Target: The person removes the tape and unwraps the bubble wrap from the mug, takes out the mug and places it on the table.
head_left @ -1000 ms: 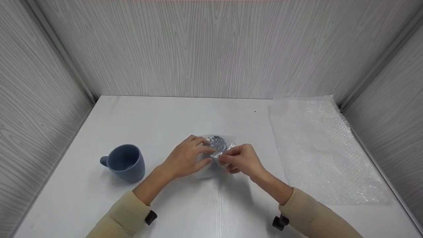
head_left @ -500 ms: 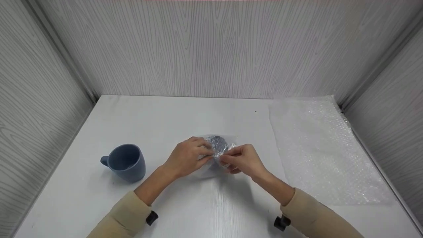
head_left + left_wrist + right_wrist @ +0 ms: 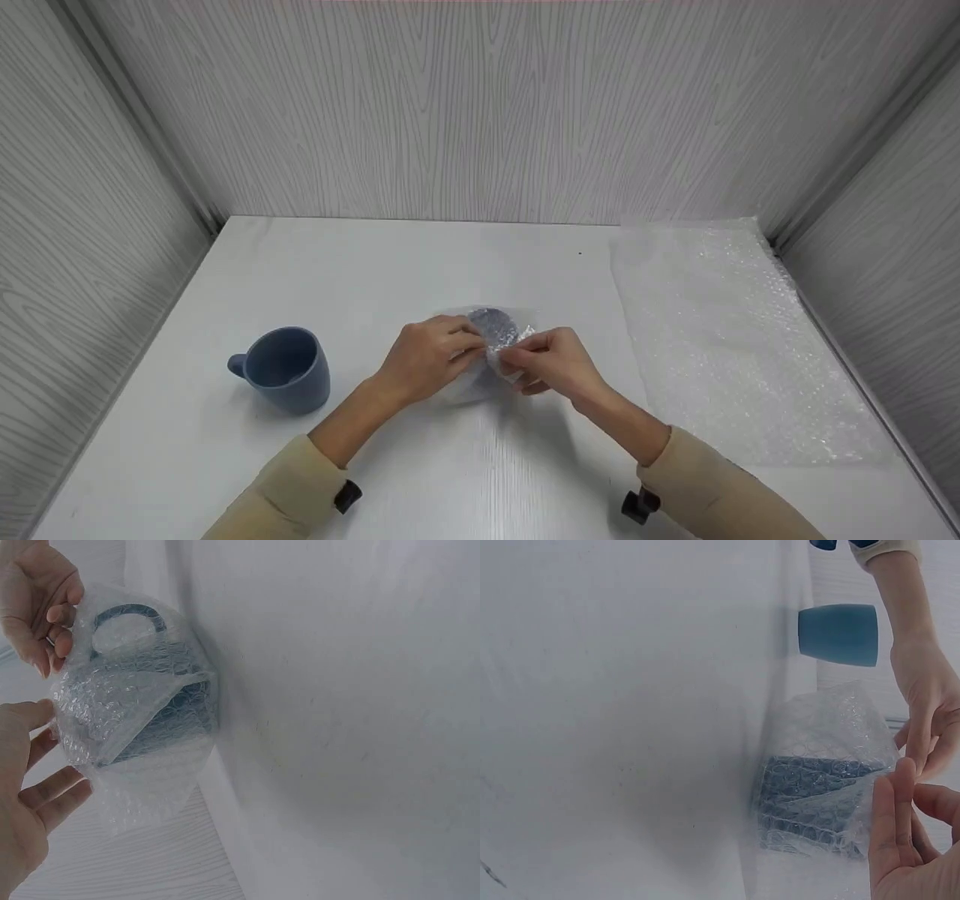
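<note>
A blue mug in bubble wrap (image 3: pixel 494 326) stands at the middle of the table, between both hands. Its handle shows through the clear layers in the left wrist view, where a folded flap of bubble wrap (image 3: pixel 112 705) slants across its side. My left hand (image 3: pixel 429 356) is at the left of the bundle, thumb and fingers drawn together on the wrap at its upper rim. Opposite it, my right hand (image 3: pixel 551 364) pinches the wrap's edge between thumb and forefinger. In the right wrist view the fingertips of both hands nearly meet above the bundle.
An unwrapped blue mug (image 3: pixel 286 370) stands upright at the left, handle pointing left. A large sheet of bubble wrap (image 3: pixel 739 345) lies flat along the table's right side. Pale wood-grain panels (image 3: pixel 480 112) rise behind the table and on both sides.
My left hand's fingers have drawn in from a spread over the bundle and come closer to the thumb at the wrap's edge. The right hand has barely moved.
</note>
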